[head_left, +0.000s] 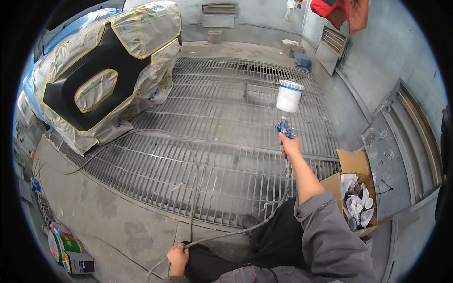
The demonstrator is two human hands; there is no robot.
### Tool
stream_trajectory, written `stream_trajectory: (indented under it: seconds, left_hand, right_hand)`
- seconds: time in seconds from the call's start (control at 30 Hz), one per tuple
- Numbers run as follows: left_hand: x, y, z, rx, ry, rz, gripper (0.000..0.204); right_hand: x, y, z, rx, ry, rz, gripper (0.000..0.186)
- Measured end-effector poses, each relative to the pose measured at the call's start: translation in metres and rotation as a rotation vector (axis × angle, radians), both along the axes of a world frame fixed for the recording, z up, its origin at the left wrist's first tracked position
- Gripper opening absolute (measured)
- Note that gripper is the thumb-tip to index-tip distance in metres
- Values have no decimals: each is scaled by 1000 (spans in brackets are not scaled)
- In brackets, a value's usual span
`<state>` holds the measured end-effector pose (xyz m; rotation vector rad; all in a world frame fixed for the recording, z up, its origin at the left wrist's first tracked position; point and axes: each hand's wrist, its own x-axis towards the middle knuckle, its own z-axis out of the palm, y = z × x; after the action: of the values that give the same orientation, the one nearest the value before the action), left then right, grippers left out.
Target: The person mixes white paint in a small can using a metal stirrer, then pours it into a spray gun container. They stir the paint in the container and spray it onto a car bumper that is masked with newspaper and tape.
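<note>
My right hand [290, 146] is wrapped round the handle of a blue and silver spray gun [284, 125], held out over the floor grating. On top of the gun stands a white paint cup [289, 98] with a ribbed lid and a blue band. An air hose [239, 231] runs from the bottom of the handle down past my leg. Low in front of me, my left hand [178, 257] is closed round that hose. To the far left, a vehicle body is covered in masking film [146, 28], with a bare black panel [61, 92] edged in yellow tape.
The metal floor grating [222, 127] spans the middle, with loops of hose across it. A cardboard box [335, 184] of used cups and scraps stands at my right by the wall. Several cans [66, 245] sit at lower left. Red cloth [339, 14] hangs at upper right.
</note>
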<state>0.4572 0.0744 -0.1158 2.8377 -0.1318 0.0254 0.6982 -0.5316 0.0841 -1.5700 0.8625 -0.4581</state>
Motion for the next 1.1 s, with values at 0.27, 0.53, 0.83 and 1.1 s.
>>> stream_trajectory:
  seconds: [0.27,0.53,0.83,1.1]
  left_hand:
    - [3,-6,-14,-31,-93,-7,17]
    - [6,-2,-23,-35,-73,-41,21]
    - [50,-4,-22,72,-3,-211,24]
    - [73,-53,-4,71,141,-333,27]
  right_hand:
    - [4,-1,-6,-46,32,17,38]
    - [0,10,5,-54,29,60,36]
    - [-11,29,23,90,-52,29,24]
    - [-10,22,18,211,-135,-29,28]
